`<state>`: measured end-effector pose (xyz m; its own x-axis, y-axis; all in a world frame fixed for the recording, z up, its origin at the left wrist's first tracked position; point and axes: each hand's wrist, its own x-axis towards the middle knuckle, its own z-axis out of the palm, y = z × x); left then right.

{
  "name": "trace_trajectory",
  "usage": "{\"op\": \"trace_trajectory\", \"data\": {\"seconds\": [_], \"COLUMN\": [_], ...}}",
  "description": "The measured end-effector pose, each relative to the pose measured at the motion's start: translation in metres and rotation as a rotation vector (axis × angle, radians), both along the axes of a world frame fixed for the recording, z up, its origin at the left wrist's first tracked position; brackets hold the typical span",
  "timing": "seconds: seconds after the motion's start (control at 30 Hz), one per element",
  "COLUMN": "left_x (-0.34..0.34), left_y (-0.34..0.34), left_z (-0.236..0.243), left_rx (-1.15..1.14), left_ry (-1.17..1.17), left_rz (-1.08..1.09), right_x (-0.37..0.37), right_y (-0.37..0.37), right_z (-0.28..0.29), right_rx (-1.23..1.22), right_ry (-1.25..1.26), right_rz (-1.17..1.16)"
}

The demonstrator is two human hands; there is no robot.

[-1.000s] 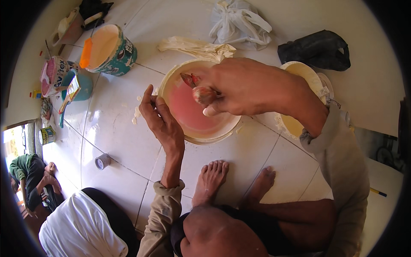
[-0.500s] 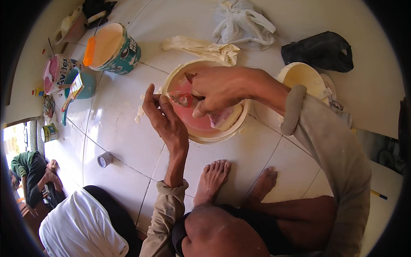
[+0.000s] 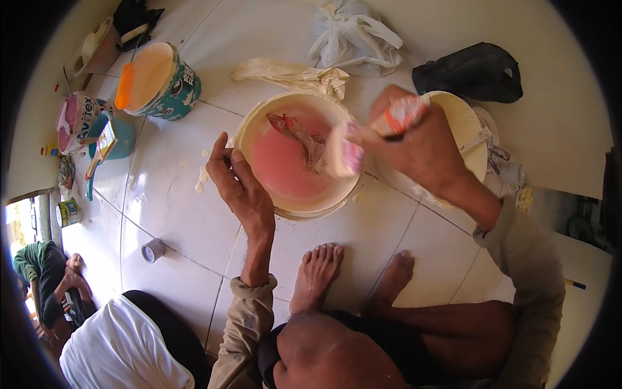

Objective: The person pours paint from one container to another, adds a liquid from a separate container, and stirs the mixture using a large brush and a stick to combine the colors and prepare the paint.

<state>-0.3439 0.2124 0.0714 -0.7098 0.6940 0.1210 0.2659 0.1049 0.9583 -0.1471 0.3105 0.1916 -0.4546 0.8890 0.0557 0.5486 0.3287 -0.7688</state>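
A round cream tub (image 3: 285, 212) holds pink liquid. A mottled reddish-brown, long object (image 3: 298, 139), unclear in kind, lies in it. My left hand (image 3: 243, 185) is at the tub's left rim, fingers apart and slightly bent, gripping nothing. My right hand (image 3: 424, 155) is closed on a brush with a red-and-white handle (image 3: 402, 115) over the tub's right side; its pink-and-cream bristles (image 3: 346, 150) are motion-blurred. Behind that hand stands a cream bucket (image 3: 473, 155).
On the tiled floor (image 3: 181, 214) are a teal bucket (image 3: 168, 97), pink bucket (image 3: 84, 110), turquoise container (image 3: 123, 146), grey cup (image 3: 152, 249), white bag (image 3: 353, 39), black bag (image 3: 466, 78) and crumpled cloth (image 3: 291, 74). A person in green (image 3: 35, 266) crouches left. White cloth (image 3: 123, 343) lies lower left.
My right hand has lifted and moved right, bringing the brush toward the tub's right side and uncovering the long object in the liquid. My left hand stays near the left rim.
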Motion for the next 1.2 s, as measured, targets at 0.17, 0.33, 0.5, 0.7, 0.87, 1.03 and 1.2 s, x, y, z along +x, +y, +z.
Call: {"op": "trace_trajectory", "data": {"seconds": [0.17, 0.33, 0.5, 0.7, 0.87, 1.03, 1.2], "left_x": [-0.002, 0.0, -0.001, 0.002, -0.001, 0.001, 0.0], "left_y": [-0.001, 0.0, 0.0, -0.001, -0.002, -0.001, -0.003], "left_z": [0.001, 0.005, 0.001, 0.002, -0.001, 0.004, 0.002], "left_rx": [-0.002, 0.002, -0.008, -0.017, -0.008, 0.009, -0.006], "left_ry": [0.025, 0.035, 0.067, -0.004, 0.009, -0.026, -0.029], "left_rz": [0.021, 0.027, 0.029, 0.01, 0.008, 0.01, 0.005], "right_x": [0.014, 0.02, 0.027, 0.043, 0.046, 0.042, 0.059], "right_y": [-0.02, -0.026, -0.032, -0.039, -0.044, -0.052, -0.043], "right_z": [-0.005, 0.005, 0.009, 0.015, 0.022, 0.022, 0.041], "right_rx": [0.029, 0.032, -0.046, -0.061, -0.108, -0.143, -0.029], "right_ry": [0.1, 0.102, 0.085, 0.029, -0.016, 0.198, 0.109], "right_rz": [-0.014, -0.078, -0.192, -0.251, -0.255, -0.362, -0.204]}}
